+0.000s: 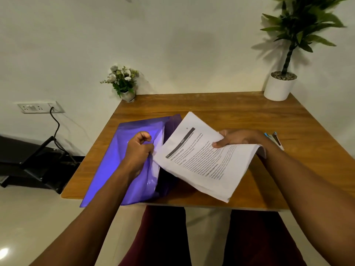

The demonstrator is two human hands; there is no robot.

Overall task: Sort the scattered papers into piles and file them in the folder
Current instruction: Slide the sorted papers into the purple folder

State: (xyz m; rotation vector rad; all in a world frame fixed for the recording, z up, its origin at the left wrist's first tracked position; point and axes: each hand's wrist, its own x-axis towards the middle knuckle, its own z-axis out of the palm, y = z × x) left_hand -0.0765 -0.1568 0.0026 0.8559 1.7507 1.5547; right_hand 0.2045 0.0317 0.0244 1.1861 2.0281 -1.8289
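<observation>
A translucent purple folder lies on the left half of the wooden table, its near corner hanging over the front edge. My left hand grips the folder's upper cover at its right edge and holds it lifted; white sheets show inside. My right hand holds a stack of printed white papers by its far right edge, thumb on top. The stack is tilted, its left corner at the folder's opening beside my left hand.
A small flower pot stands at the table's back left corner, a tall plant in a white pot at the back right. Pens lie behind my right wrist. A wall socket with a cable and black furniture sit left.
</observation>
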